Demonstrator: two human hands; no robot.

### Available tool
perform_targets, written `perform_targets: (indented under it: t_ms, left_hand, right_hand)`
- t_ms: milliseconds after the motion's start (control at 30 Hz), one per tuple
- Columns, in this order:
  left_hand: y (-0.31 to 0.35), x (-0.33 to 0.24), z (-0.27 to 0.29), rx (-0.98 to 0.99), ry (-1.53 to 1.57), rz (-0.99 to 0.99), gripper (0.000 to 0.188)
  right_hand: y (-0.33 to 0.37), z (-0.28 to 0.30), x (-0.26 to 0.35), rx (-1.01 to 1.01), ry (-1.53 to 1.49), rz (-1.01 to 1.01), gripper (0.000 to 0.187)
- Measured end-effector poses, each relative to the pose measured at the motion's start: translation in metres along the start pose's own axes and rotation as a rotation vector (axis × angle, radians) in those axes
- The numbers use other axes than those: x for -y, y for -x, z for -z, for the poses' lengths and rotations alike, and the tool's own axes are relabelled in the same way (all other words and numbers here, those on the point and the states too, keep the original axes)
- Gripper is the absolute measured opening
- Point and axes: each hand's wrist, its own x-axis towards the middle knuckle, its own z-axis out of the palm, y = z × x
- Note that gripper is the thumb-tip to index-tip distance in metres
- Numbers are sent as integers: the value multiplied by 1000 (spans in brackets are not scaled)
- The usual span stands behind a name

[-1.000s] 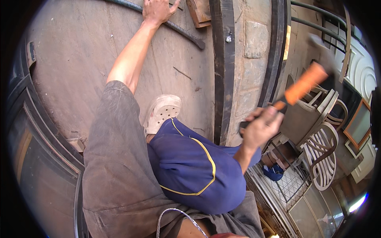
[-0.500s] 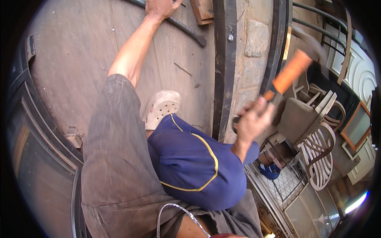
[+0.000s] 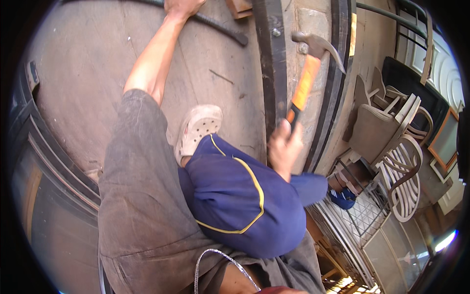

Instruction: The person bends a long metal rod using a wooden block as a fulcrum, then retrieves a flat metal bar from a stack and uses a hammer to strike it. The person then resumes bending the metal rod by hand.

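In my right hand [image 3: 285,148] is a claw hammer [image 3: 306,81] with an orange-and-black handle, its grip end inside my closed fingers. The steel head, with its curved claw to the right, appears over a strip of pale brickwork [image 3: 313,22] between two dark beams. At the top edge, my left hand [image 3: 182,7] is closed over a dark metal bar [image 3: 220,30], which slants down to a blunt end. The frame's edge cuts off part of that hand. A silvery bolt or nail head [image 3: 276,32] shows on the nearer dark beam [image 3: 272,63].
My clog-shod foot [image 3: 201,125] stands on a worn brown board surface [image 3: 93,83]. A wooden block [image 3: 240,8] lies beyond the bar. Dark framed panels [image 3: 54,161] line the left. On the right are stacked chairs [image 3: 374,125] and a wire rack [image 3: 355,220] holding a blue item.
The hammer has swung left and toward the beams, from over the furniture side to over the brick strip. My left hand stays on the bar; the whole view has shifted slightly.
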Motion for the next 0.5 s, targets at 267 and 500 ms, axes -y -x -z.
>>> perform_targets:
  t_ms: [267,500]
  left_hand:
    - [-1,31,-32,-76,-234,-177,52]
    - [-14,5,-13,-47,-217,-345,49]
  right_hand:
    - [8,227,-41,-206,548,51,29]
    - [146,307,-168,-172,465,-500,36]
